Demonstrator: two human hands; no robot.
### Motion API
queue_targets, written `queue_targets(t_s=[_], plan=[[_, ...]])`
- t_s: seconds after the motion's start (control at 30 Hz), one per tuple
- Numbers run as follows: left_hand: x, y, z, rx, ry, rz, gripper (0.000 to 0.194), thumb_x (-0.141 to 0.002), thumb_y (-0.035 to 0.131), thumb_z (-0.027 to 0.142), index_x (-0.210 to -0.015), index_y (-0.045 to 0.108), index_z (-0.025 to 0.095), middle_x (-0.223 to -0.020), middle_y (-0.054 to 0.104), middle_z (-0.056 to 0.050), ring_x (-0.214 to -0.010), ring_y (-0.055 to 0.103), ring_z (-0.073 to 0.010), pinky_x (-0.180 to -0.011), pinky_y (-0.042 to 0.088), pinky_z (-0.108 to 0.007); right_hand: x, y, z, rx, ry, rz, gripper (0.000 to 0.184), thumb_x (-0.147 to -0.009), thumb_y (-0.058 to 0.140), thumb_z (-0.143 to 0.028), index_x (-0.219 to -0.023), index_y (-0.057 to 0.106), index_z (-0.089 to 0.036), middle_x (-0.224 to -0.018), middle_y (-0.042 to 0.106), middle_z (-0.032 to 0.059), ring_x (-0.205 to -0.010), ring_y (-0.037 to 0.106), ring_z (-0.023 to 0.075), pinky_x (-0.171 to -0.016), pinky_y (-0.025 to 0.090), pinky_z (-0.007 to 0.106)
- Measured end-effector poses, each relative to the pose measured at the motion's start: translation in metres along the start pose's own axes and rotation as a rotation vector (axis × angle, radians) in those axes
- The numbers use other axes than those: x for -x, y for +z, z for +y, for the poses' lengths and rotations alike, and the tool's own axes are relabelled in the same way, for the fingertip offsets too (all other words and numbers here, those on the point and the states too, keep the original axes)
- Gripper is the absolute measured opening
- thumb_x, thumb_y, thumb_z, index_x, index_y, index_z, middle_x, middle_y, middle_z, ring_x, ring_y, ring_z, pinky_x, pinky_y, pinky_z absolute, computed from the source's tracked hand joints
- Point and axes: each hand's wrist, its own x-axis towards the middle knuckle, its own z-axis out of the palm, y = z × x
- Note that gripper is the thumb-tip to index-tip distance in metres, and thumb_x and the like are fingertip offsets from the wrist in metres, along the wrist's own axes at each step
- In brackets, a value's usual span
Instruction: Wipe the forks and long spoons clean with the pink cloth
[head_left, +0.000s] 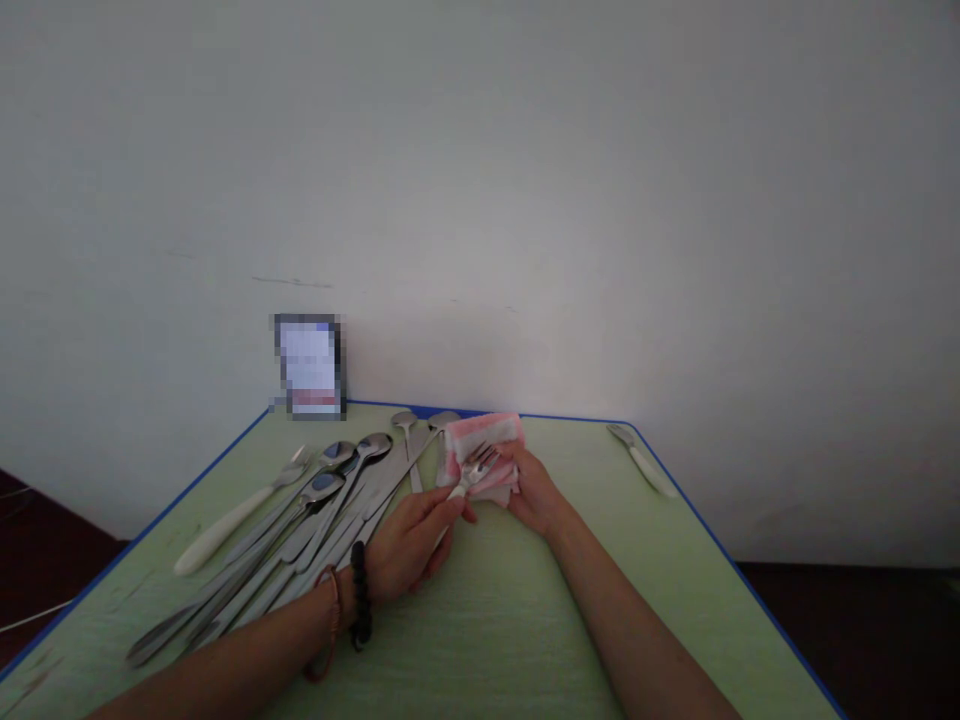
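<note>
My left hand (421,538) grips a fork (477,466) by its pale handle, tines pointing up and away from me. Behind the fork's head is a pink and white cloth (486,430), held by my right hand (531,490) at its right side. The cloth lies partly folded around the tines. Left of my hands, a pile of metal spoons and knives (330,520) spreads over the table, partly hidden by my left arm. A second fork with a white handle (225,532) lies at the pile's left edge.
The green table (510,640) has a blue edge and meets a grey wall at the back. A white-handled piece of cutlery (643,465) lies alone near the right edge. A blurred, upright device with a lit screen (311,365) leans at the back left.
</note>
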Motion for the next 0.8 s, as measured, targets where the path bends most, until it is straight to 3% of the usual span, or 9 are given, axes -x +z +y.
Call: queue_targets(t_s=[0.27, 0.8], plan=[[0.0002, -0.0009, -0.0005, 0.022, -0.004, -0.005, 0.041, -0.086, 0.036, 0.052, -0.084, 0.057, 0.016, -0.034, 0.035, 0.011, -0.024, 0.024, -0.0058, -0.026, 0.018, -0.015, -0.001, -0.0044, 0.0014, 0.0, -0.012, 0.001, 0.018, -0.065, 0.057, -0.026, -0.078, 0.064, -0.015, -0.068, 0.069, 0.0032, -0.062, 0.062, 0.0176, -0.06, 0.048, 0.028], [0.0003, -0.002, 0.0063, 0.046, -0.013, -0.004, 0.044, -0.085, 0.036, 0.049, -0.089, 0.059, 0.012, -0.032, 0.033, 0.011, -0.025, 0.025, -0.0057, -0.028, 0.019, -0.015, -0.0002, -0.0065, 0.0029, -0.01, -0.05, 0.005, 0.018, -0.068, 0.063, -0.028, -0.081, 0.064, -0.015, -0.071, 0.07, 0.0032, -0.062, 0.062, 0.0164, -0.061, 0.048, 0.028]])
